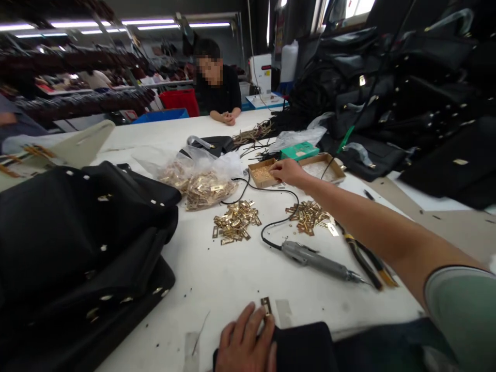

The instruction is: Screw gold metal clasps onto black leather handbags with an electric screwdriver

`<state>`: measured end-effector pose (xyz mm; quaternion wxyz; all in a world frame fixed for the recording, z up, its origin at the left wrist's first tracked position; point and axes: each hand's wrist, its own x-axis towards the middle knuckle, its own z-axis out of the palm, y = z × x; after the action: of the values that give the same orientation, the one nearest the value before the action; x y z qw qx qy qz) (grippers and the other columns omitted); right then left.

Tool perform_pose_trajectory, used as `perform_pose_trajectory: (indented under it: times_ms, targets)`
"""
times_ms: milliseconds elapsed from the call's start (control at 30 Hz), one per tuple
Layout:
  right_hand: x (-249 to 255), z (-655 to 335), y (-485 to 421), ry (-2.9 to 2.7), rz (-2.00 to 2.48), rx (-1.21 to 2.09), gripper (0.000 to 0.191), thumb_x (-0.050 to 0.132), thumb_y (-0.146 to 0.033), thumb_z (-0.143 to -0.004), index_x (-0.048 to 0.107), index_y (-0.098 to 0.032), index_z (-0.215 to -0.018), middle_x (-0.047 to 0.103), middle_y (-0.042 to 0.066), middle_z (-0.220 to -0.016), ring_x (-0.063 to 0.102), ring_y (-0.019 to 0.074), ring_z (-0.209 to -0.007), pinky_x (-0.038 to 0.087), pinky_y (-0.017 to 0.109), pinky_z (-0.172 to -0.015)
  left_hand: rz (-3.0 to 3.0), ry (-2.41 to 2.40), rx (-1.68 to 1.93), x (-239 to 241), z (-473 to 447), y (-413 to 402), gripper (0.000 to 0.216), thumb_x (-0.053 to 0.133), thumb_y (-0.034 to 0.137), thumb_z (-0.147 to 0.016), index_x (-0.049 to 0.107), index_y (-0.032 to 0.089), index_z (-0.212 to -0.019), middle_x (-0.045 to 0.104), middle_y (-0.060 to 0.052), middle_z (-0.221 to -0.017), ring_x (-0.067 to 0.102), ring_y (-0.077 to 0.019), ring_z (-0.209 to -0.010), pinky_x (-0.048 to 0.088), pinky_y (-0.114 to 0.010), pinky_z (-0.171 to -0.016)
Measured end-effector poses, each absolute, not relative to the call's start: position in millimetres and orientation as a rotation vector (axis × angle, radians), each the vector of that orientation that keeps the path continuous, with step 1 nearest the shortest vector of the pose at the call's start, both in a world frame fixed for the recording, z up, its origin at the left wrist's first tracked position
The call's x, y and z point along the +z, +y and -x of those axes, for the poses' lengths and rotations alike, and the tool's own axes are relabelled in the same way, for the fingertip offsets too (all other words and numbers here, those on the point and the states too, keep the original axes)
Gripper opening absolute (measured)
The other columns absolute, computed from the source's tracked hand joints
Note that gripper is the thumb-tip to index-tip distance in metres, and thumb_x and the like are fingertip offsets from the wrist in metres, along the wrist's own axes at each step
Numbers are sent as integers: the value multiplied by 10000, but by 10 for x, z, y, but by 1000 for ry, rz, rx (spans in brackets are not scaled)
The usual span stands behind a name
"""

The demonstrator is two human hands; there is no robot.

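My right hand reaches far across the white table into a small cardboard box of tiny brass-coloured parts; its fingers curl down into the box, and what they pinch is hidden. My left hand lies near the front edge on a black leather piece, fingertips pressing a small brass plate. Two loose heaps of brass plates, one and another, lie between the hands. A grey electric screwdriver with a black cord rests to the right.
A stack of black bags fills the left. A clear plastic bag of brass fittings, a green box, pliers and more black bags sit beyond. Another person sits at the far end.
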<state>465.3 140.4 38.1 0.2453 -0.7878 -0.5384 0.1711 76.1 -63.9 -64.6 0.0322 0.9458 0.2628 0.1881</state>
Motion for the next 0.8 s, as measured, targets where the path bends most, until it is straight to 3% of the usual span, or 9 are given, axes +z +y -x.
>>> perform_pose_trajectory:
  times_ms: [133, 333, 567, 800]
  targets:
    - [300, -4560, 302, -1520, 2005, 712, 206, 610, -293, -886, 758, -161, -943, 713, 8, -681, 627, 133, -589, 474, 221, -577, -2965, 698, 530, -443, -806, -579, 395, 576, 212, -915, 631, 281, -1300, 687, -26, -1317, 611, -251, -1236, 485, -376, -872]
    - [-40, -4473, -867, -1541, 2241, 676, 174, 599, -235, -836, 771, -217, -851, 765, 15, -818, 669, 178, -714, 470, 262, -650, -2902, 764, 498, -351, -842, -648, 359, 540, 187, -938, 647, 277, -1268, 681, -40, -1315, 589, -279, -1247, 483, -420, -902]
    - [-138, -4377, -1024, -1561, 2317, 527, 155, 636, -280, -855, 782, -230, -865, 778, 36, -877, 688, 217, -806, 458, 283, -696, -2868, 805, 457, -280, -861, -703, 347, 540, 176, -947, 652, 265, -1263, 676, -55, -1312, 585, -281, -1252, 493, -432, -911]
    - [-52, -4510, -1141, -1534, 2307, 383, 291, 482, -283, -971, 748, -232, -1078, 763, 42, -1076, 681, 208, -967, 480, 282, -831, -2897, 808, 477, -263, -866, -723, 338, 533, 174, -951, 662, 262, -1252, 685, -55, -1297, 594, -273, -1236, 503, -423, -898]
